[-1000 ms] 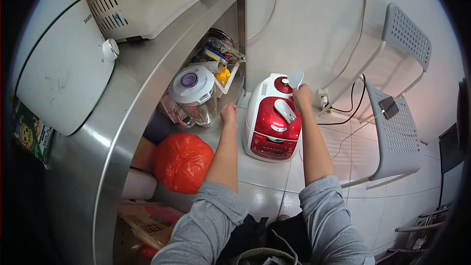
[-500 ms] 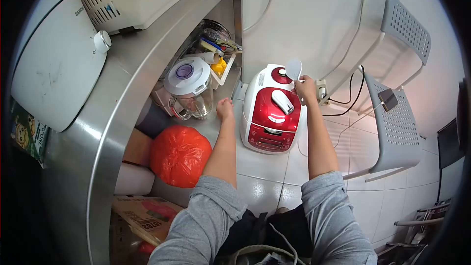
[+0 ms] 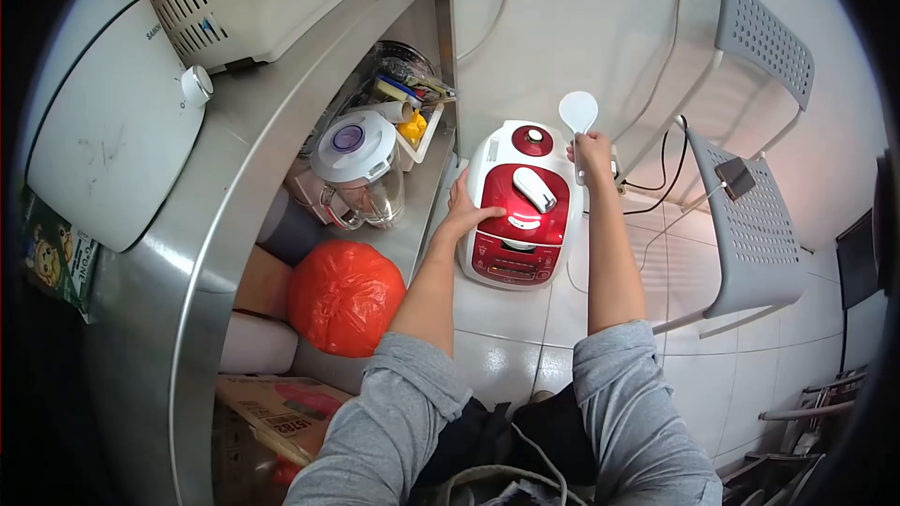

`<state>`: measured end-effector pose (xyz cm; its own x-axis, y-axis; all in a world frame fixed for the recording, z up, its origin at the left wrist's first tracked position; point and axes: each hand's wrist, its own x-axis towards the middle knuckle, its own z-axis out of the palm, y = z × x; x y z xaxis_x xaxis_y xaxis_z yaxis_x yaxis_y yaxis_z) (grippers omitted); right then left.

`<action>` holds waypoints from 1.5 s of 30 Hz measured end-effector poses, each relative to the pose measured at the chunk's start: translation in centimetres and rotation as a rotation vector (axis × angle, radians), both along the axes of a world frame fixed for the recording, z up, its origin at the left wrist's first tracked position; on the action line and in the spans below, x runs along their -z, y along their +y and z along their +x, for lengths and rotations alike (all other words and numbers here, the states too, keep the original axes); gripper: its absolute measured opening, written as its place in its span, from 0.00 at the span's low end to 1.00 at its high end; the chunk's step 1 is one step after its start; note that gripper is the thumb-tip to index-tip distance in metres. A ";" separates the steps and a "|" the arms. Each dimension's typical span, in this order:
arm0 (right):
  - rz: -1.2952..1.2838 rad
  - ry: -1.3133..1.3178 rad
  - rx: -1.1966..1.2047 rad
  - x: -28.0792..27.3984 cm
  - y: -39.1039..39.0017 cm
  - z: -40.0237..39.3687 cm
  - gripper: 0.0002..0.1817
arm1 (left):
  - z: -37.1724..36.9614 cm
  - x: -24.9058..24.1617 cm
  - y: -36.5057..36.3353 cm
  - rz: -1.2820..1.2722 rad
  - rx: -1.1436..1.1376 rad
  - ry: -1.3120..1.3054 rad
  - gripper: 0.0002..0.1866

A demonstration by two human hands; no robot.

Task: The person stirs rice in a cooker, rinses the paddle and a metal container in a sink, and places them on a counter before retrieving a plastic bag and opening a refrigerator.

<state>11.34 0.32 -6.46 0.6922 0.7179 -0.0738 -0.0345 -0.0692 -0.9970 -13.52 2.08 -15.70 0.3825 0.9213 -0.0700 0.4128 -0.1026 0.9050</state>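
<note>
A red and white rice cooker [image 3: 539, 242] stands upright on the tiled floor, its lid closed and a white handle [image 3: 534, 189] on top. My left hand [image 3: 464, 213] lies against the cooker's left side, thumb stretched over the red lid and fingers spread along the white edge. In my right hand [image 3: 592, 152], at the cooker's right rear, is a white rice paddle [image 3: 578, 111]. Its round blade points up and away from me, while my fingers wrap round the handle.
To the left, a blender [image 3: 361, 169] and a red plastic bag [image 3: 345, 298] sit under a steel counter [image 3: 234, 150]. On the right is a grey perforated chair [image 3: 750, 225] with a phone [image 3: 736, 178] on its seat. Cables run behind the cooker. A cardboard box [image 3: 281, 412] lies at lower left.
My left hand has moved from beside the blender to the rice cooker and opened against it. The rice paddle in my right hand has turned so its blade faces me more fully.
</note>
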 end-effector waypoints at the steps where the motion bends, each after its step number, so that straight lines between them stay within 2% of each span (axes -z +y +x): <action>1: 0.023 -0.021 0.017 -0.2 -0.4 0.1 0.09 | 0.2 0.8 0.0 0.014 0.039 0.092 0.72; 4: 0.040 -0.007 0.001 -0.6 -1.3 1.3 0.09 | 0.1 0.4 -1.2 0.057 0.091 0.203 0.75; 5: 0.061 0.005 -0.009 -0.5 -1.3 2.0 0.13 | 0.0 0.0 -1.5 0.023 0.106 0.264 0.78; 10: 0.093 0.061 -0.035 -1.0 -2.1 3.1 0.13 | 0.0 -0.1 -3.3 0.042 0.103 0.315 0.78; 16: -0.023 0.009 -0.118 -1.1 -2.8 2.5 0.13 | 0.0 -1.0 -3.9 0.112 0.104 0.441 0.77; 18: -0.114 -0.054 -0.145 -1.3 -3.4 2.3 0.10 | -0.2 -2.1 -3.4 0.197 0.131 0.395 0.76; 19: -0.111 -0.047 -0.084 -1.4 -3.7 2.1 0.12 | -0.6 -4.3 -3.8 0.165 0.115 0.372 0.64; 20: -0.106 -0.054 -0.085 -1.7 -4.1 2.3 0.12 | -0.6 -3.9 -1.8 0.171 0.112 0.366 0.64; 21: -0.078 -0.040 -0.086 -1.9 -4.5 2.9 0.13 | -0.5 -2.6 1.4 0.039 0.126 0.051 0.54; 22: -0.053 -0.023 -0.087 -2.2 -4.9 3.0 0.14 | -0.7 -4.5 1.4 -0.095 0.140 -0.261 0.46; 23: -0.105 -0.048 -0.090 -2.7 -5.3 3.3 0.18 | -1.0 -5.8 0.7 -0.035 0.103 -0.336 0.34; 26: -0.163 -0.135 -0.148 -3.3 -6.2 3.8 0.19 | -2.5 -6.2 4.2 -0.103 0.109 -0.310 0.33; 28: -0.172 -0.171 -0.154 -3.3 -6.2 4.1 0.19 | -3.4 -9.3 4.4 -0.080 0.056 -0.235 0.32; 30: 0.000 -0.138 -0.125 -3.5 -5.9 4.6 0.21 | -4.0 -12.5 4.4 -0.053 0.002 -0.158 0.30; 32: 0.025 -0.165 -0.139 -3.8 -5.5 4.8 0.22 | -4.6 -14.8 4.7 0.054 -0.020 -0.340 0.27; 33: 0.057 -0.204 -0.133 -3.4 -4.7 5.4 0.21 | -5.1 -16.7 4.2 0.109 -0.023 -0.355 0.23; 35: 0.096 -0.289 -0.075 -2.8 -3.3 6.3 0.20 | -6.2 -19.9 2.9 0.195 -0.056 -0.413 0.22; 37: 0.105 -0.390 -0.061 0.7 -0.4 10.7 0.19 | -7.3 -22.1 2.7 0.353 -0.112 -0.552 0.20; 38: 0.095 -0.487 -0.038 1.3 1.0 12.1 0.19 | -8.0 -23.1 2.5 0.374 -0.125 -0.589 0.19; 40: 0.108 -0.519 -0.077 0.2 0.7 12.0 0.19 | -8.8 -26.1 0.2 0.285 -0.249 -0.630 0.19; 41: 0.089 -0.541 -0.117 0.0 0.1 12.0 0.18 | -9.3 -27.1 -0.9 0.280 -0.282 -0.543 0.18; 43: 0.215 -0.485 -0.165 1.5 1.4 13.4 0.18 | -10.0 -26.6 -0.2 0.315 -0.251 -0.574 0.17; 45: 0.170 -0.476 -0.189 0.4 0.7 13.0 0.19 | -10.5 -26.1 -0.2 0.347 -0.212 -0.595 0.17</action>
<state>24.30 1.04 -6.90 0.4779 0.8079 0.3448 0.4216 0.1334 -0.8969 -23.98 1.92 10.38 0.0748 0.9112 0.4052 -0.0976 -0.3977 0.9123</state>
